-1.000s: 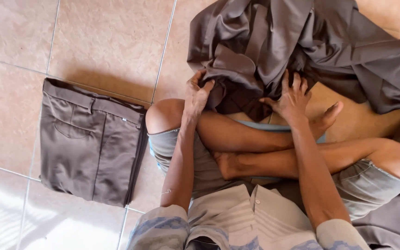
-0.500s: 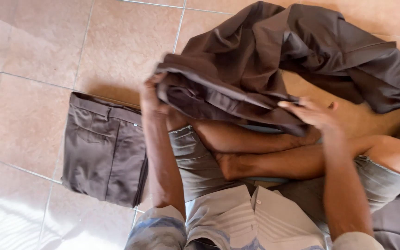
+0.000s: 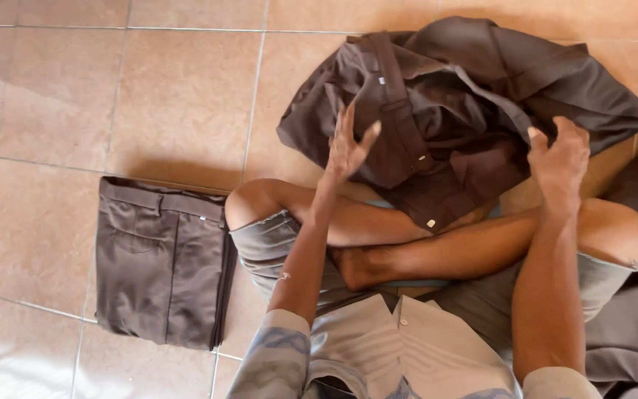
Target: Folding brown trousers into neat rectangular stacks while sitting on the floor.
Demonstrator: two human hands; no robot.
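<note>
I sit cross-legged on a tiled floor. A crumpled pair of dark brown trousers (image 3: pixel 452 111) lies in a heap in front of me, its lower edge draped over my shins. My left hand (image 3: pixel 348 151) is raised with its fingers spread, the palm against the waistband side of the heap and nothing in its grasp. My right hand (image 3: pixel 559 159) hovers at the heap's right edge, above my right knee, with its fingers half curled. Whether it pinches any cloth is unclear.
A neatly folded pair of brown trousers (image 3: pixel 160 258) lies flat on the tiles to my left, beside my left knee. More grey-brown cloth (image 3: pixel 629 340) lies at my right side. Bare tan tiles (image 3: pixel 149 96) stretch ahead and to the left.
Half a second ago both hands held the bunched trousers up over my knees. Now the trousers have dropped and spread out over my shins, and my left hand has opened.
</note>
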